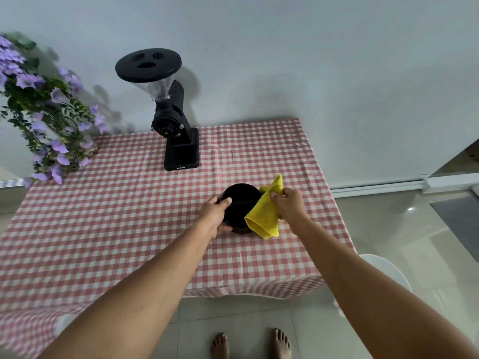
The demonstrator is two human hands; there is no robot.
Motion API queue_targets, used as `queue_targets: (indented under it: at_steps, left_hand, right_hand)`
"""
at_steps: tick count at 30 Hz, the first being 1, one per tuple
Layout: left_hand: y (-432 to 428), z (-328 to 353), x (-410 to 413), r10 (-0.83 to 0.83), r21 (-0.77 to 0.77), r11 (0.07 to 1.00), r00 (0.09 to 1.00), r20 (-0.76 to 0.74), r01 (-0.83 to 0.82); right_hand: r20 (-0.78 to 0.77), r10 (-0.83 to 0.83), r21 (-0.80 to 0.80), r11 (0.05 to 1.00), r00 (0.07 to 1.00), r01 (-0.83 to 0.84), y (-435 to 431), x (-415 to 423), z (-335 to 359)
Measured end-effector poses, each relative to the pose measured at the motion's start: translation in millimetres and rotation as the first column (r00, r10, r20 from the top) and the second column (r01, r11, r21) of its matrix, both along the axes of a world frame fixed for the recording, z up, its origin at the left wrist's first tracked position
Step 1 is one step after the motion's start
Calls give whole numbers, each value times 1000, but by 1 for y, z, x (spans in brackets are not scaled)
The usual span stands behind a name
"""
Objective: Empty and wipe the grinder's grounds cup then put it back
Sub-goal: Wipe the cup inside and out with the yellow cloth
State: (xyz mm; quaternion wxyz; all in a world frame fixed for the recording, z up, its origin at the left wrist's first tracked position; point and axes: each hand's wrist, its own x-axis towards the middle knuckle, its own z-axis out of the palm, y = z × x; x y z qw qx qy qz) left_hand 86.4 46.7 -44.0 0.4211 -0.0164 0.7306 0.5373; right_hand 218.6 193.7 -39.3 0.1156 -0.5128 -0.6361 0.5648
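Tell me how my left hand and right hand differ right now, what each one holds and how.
The left hand grips the black grounds cup, thumb across its top; the right hand pinches the yellow cloth near its upper edge. The left hand's load is rigid; the right hand's hangs limp against the cup. Both hands are over the checked tablecloth, close together.

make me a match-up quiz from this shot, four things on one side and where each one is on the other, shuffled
Things: 1 grounds cup; 2 yellow cloth; 3 coffee grinder; 4 purple flowers
Places: a in the right hand; b far left corner of the table; c in the left hand; d standing at the table's back edge
Pairs: 1-c; 2-a; 3-d; 4-b
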Motion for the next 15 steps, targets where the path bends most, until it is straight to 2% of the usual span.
queue_targets:
  at_steps: [5,8,12,15]
  left_hand:
    - [1,0,-5,-1,-22,1000,998,-56,0]
    - [7,4,-8,-55,-95,995,971,-231,33]
    - [15,26,-8,-173,-142,983,842,-510,115]
    - [29,49,-4,-309,-112,945,726,-614,308]
  right_hand:
    - [-89,-8,-19,1000,996,6,6,7,14]
    - [-144,-9,-39,999,990,3,11,12,24]
    - [-236,-46,-84,996,971,27,21,21,38]
    - [-322,-123,-150,986,939,78,27,30,48]
